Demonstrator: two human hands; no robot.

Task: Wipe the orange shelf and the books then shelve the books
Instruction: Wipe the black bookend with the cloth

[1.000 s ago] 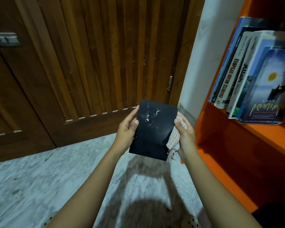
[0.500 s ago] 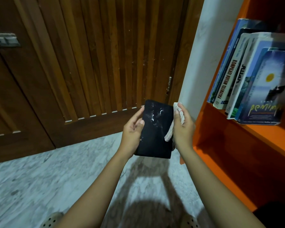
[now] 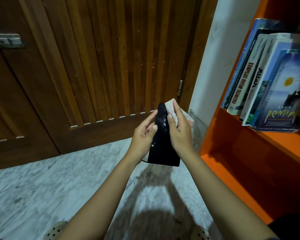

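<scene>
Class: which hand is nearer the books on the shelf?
Right. The right hand, pinching a cloth, is below-left of the books; the left hand lies farther left, across the black book.

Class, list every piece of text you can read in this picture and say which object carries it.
"KOMPILASI HUKUM TELEMATIKA": white book spine.
"Allah", stylised: next white spine.
"pemimpi": blue front cover, last letters unsure.
Blue spines and small print: too blurred.
Held dark book: no text seen.

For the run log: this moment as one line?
step: wipe | left hand: holds black book | right hand: grips cloth against its cover | orange shelf: other books leaning
</scene>
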